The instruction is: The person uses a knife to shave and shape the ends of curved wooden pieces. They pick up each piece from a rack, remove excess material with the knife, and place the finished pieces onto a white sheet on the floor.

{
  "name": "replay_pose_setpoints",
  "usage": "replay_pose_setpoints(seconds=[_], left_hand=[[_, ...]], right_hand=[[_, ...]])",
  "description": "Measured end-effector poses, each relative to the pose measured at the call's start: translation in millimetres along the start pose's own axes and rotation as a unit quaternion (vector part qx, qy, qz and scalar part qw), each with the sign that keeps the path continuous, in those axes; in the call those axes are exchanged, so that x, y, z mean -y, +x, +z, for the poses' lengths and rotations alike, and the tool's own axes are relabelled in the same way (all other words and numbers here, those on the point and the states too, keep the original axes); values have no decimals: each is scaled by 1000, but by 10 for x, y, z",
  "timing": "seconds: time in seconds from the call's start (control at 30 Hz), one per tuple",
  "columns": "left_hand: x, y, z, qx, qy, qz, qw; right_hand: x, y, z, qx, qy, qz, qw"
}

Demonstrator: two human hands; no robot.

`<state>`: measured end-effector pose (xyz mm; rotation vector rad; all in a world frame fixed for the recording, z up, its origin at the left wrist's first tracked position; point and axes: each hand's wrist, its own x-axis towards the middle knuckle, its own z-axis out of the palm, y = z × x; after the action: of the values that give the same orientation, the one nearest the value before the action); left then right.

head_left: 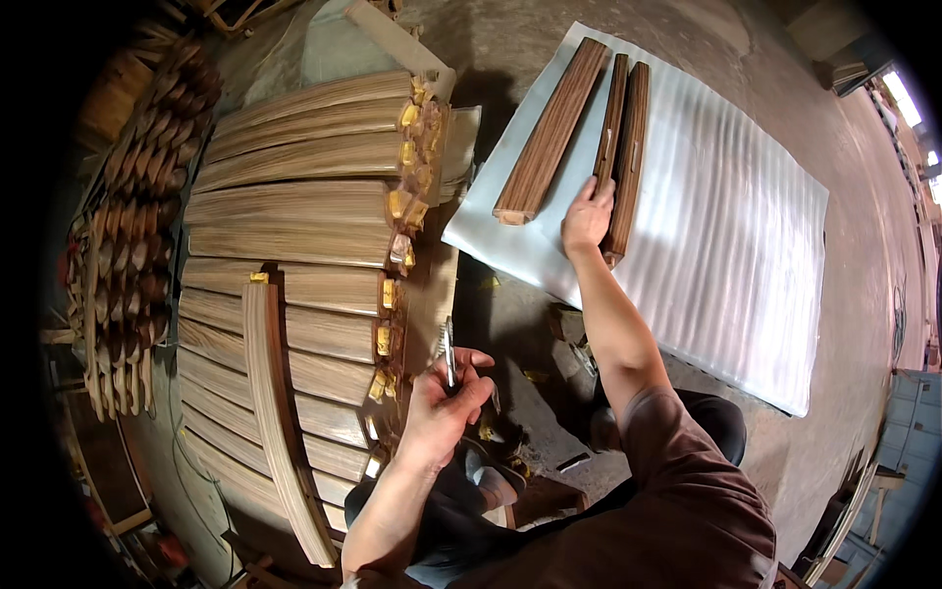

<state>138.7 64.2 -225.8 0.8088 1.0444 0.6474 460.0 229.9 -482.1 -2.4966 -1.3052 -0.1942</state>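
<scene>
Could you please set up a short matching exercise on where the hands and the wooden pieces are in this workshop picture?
Things:
1. left hand
2. right hand
3. curved wooden strip
4. wide dark board

Places or states:
A. lies alone at the left of the white corrugated sheet
B. holds a slim metal tool
C. lies across the stack of pale slats
D. rests on a narrow dark board

Pairs: 1-B, 2-D, 3-C, 4-A

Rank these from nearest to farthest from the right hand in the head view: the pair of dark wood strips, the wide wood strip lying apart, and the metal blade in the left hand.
1. Pair of dark wood strips: touched by the right hand.
2. Wide wood strip: just left of the pair, on the white sheet.
3. Metal blade: lower left, held in the left hand.
</scene>
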Motion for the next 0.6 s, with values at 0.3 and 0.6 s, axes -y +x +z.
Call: replay_pose_setpoints(seconds=[0.3, 0.6], left_hand=[[17, -152, -99, 15, 21, 9, 1000], [6, -239, -26, 35, 80, 34, 996]], right_hand=[[-199, 486, -482, 124, 339, 308, 880], [-17, 23, -656, 71, 689, 282, 664]])
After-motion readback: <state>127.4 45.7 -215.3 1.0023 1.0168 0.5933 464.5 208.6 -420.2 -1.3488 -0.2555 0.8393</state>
